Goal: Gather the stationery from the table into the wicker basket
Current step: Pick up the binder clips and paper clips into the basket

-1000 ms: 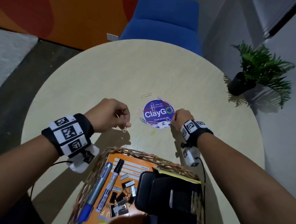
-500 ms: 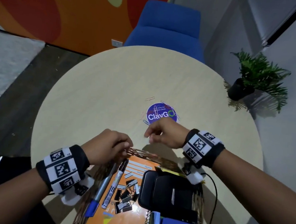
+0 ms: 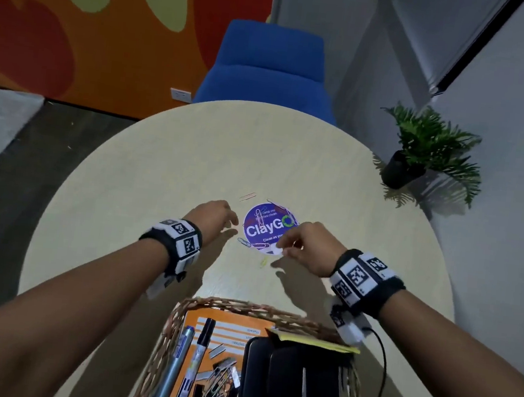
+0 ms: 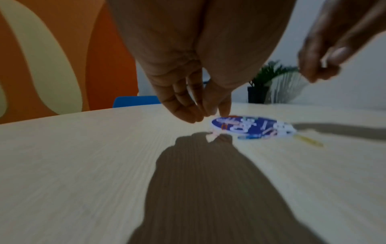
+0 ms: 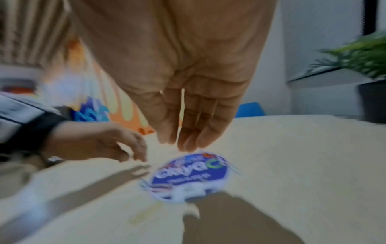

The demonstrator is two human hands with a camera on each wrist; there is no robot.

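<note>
pale wood grain covered the round table (image 3: 166, 169), and a purple round sticker (image 3: 269, 228) sat near its centre with several paper clips (image 3: 257, 245) scattered on and around its edge. one red paper clip (image 3: 247, 196) lay apart at about 11 o'clock from the sticker, and a yellow paper clip (image 3: 263, 262) lay just off its 6 o'clock edge. the left hand (image 3: 211, 217) hovered just above the table at the sticker's 9 o'clock side, fingers extended downward and loosely together, holding nothing that the left wrist view showed. the right hand (image 3: 309, 243) hung over the sticker's 4 o'clock edge, its fingers relaxed and pointing down, empty in the blurred right wrist view. the wicker basket (image 3: 177, 315) stood at the table's 6 o'clock edge, nearest the person. inside it lay an orange notebook (image 3: 227, 327), a blue pen (image 3: 173, 370), a black marker (image 3: 204, 334), a heap of binder clips and staples (image 3: 218, 384), a black case (image 3: 293, 382) and a yellow pad (image 3: 316, 341) tucked under the case's far edge. a blue chair (image 3: 267, 69) stood at 12 o'clock beyond the table, and a potted plant (image 3: 427, 151) at 2 o'clock.
</note>
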